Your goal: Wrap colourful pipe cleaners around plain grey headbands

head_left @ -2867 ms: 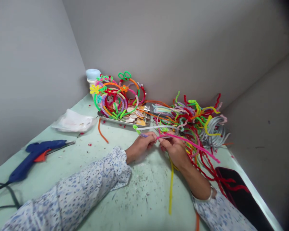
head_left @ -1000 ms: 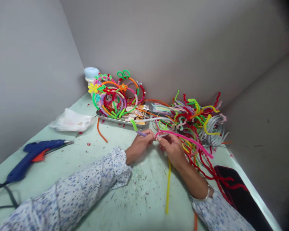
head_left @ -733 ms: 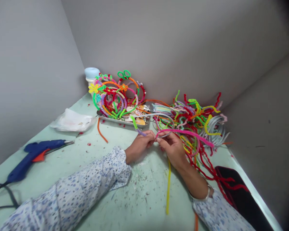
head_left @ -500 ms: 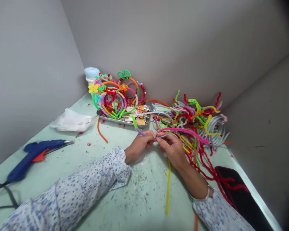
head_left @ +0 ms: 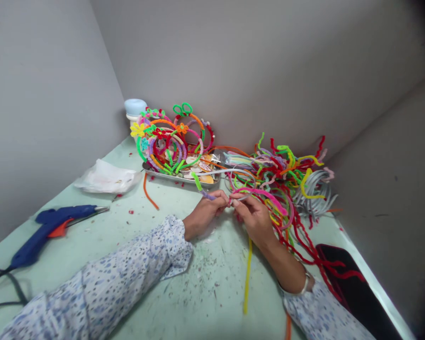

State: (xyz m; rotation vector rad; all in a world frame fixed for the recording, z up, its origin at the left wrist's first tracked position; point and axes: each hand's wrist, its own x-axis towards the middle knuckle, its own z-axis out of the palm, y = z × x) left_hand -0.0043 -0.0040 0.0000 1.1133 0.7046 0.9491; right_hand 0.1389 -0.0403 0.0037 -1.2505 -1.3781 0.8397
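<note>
My left hand is closed in a pinch on a thin band wrapped in fuzzy pipe cleaner. Its green tip and purple stretch stick out beyond the fingers. My right hand pinches a bright pink pipe cleaner, right beside the left fingertips. The pink free end trails to the right over a heap. A bare grey strip loops up behind the fingers; part of it is hidden by my right hand. Whatever lies between the fingertips is mostly covered.
Finished-looking headbands lie on a metal tray of flat pieces. A heap of pipe cleaners and coiled grey strips sits right. A blue glue gun and plastic bag lie left; a phone lies right.
The pink pipe cleaner's free end has drawn in leftward and bends more. The grey strip's loop has shifted slightly. Both hands keep nearly the same place.
</note>
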